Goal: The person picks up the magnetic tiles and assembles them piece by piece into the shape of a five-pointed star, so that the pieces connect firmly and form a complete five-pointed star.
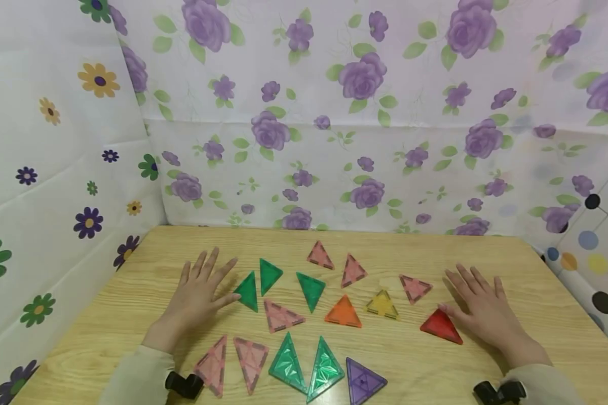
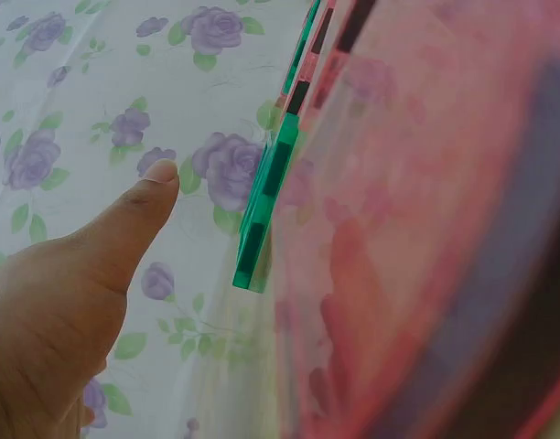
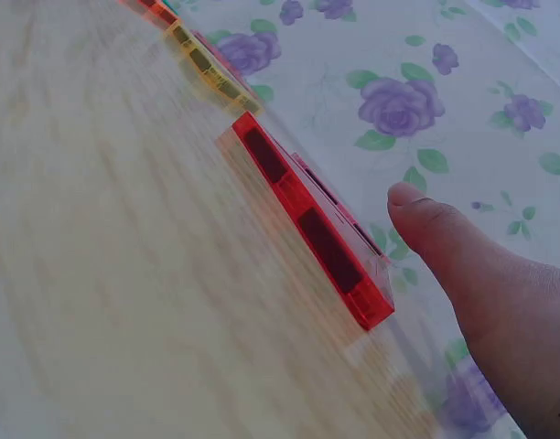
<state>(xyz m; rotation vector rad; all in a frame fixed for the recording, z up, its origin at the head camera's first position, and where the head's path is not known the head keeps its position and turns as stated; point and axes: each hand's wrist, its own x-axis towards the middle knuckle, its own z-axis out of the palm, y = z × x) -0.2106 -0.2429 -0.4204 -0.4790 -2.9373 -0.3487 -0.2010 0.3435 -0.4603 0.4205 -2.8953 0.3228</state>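
Observation:
My left hand [image 1: 196, 297] lies with fingers spread on the left of the wooden table, its thumb tip at the edge of a green triangular magnetic tile [image 1: 248, 291]. On the right, my right hand [image 1: 488, 310] lies likewise spread, thumb beside a red triangular tile [image 1: 442, 327]. Neither hand grips anything. In the left wrist view a pink tile [image 2: 426, 183] fills the right side, close to the camera, with a green tile [image 2: 266, 206] beyond it. The right wrist view shows the red tile [image 3: 312, 229] edge-on, dark magnets visible inside, left of the thumb [image 3: 445, 233].
Between the hands lie several more triangular tiles: pink [image 1: 281, 316], orange [image 1: 344, 313], yellow [image 1: 383, 305], large faceted green [image 1: 326, 368] and purple [image 1: 363, 381]. A floral cloth [image 1: 324, 140] hangs behind the wooden table [image 1: 410, 368], and another flowered cloth [image 1: 50, 214] covers the left side.

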